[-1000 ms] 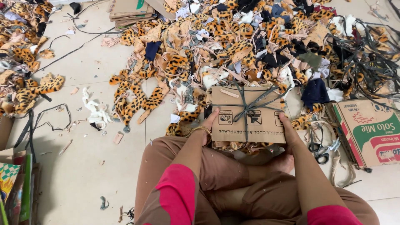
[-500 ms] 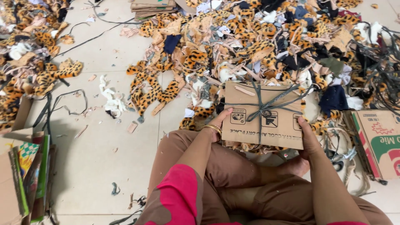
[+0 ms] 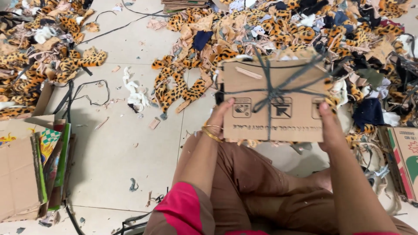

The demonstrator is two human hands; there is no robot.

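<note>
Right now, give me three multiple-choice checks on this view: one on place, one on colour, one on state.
1. Where is the cardboard bundle?
A. Between both hands, above the lap
B. Lying on the floor tiles
C. On the box stack at the left

2. What colour is the string tied round it?
A. White
B. Dark grey
C. Red

3. How is the bundle held?
A. Left hand alone
B. Right hand alone
C. One hand on each side edge

Answers: 1 A, it is raised over the knees. 2 B, dark cord crosses the front. 3 C, left hand and right hand each grip a side edge.
</note>
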